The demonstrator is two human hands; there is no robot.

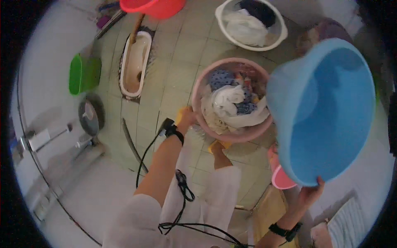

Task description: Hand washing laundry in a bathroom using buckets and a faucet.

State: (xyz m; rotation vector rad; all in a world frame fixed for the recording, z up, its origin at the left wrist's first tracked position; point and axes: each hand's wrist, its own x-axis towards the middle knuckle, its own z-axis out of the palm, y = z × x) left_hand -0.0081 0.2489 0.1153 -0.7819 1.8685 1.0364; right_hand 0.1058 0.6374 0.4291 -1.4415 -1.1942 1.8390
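Note:
My right hand [311, 193] grips the rim of a large blue plastic basin [332, 117], tilted on its side with its hollow showing. My left hand [187, 116] is at the left rim of a pink plastic basin [203, 124] on the floor; its fingers are partly hidden, so its hold is unclear. Inside the pink basin lie wet-looking clothes: a twisted white cloth [228, 99], a blue patterned cloth [221, 79] and cream-coloured fabric. The blue basin overlaps the pink basin's right edge in view.
A white basin [220, 15] with white and dark cloth stands beyond. A squat toilet [147, 46] is set in the tiled floor, near a green bin [74, 74]. A red basin [155, 7] is at the top, a pink container [282, 179] at lower right. A black cable hangs before me.

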